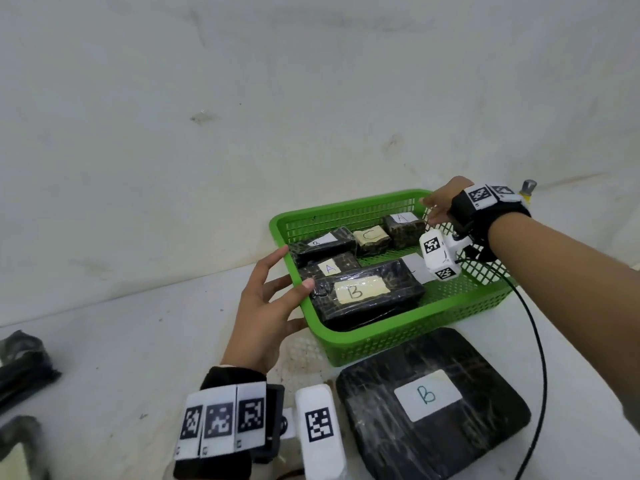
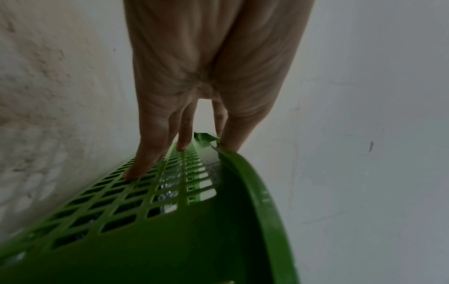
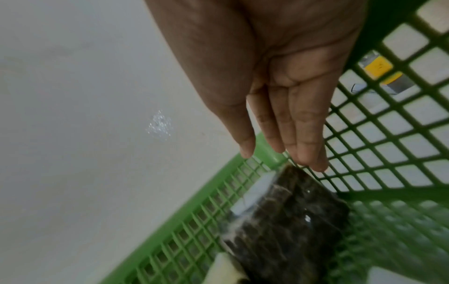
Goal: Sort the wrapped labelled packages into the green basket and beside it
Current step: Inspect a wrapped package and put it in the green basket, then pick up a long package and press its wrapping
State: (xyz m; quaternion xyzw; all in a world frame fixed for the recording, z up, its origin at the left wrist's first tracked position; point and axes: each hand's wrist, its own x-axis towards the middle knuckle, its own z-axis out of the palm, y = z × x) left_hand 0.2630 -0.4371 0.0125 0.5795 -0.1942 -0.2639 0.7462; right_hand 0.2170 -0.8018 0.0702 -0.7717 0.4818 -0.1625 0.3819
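Observation:
The green basket point(image 1: 346, 210) stands on the white table and holds several dark wrapped packages: a long one labelled B point(image 1: 367, 296), two labelled A point(image 1: 329, 268) point(image 1: 403, 225), a pale C point(image 1: 370, 237) and a smaller one point(image 1: 322, 244). A large flat package labelled B point(image 1: 429, 403) lies on the table in front of the basket. My left hand point(image 1: 284, 277) has straight fingers point(image 2: 155, 149) on the outside of the basket's left wall point(image 2: 145, 201), with the thumb over the rim. My right hand point(image 1: 436, 209) reaches inside the far right corner, its fingers point(image 3: 291, 134) straight above an A package point(image 3: 279, 221).
Dark wrapped items point(image 1: 20, 358) lie at the table's left edge. A yellow and grey object point(image 1: 528, 190) stands behind my right wrist. A black cable point(image 1: 535, 341) hangs from that wrist past the basket's right side. A white wall rises close behind the basket.

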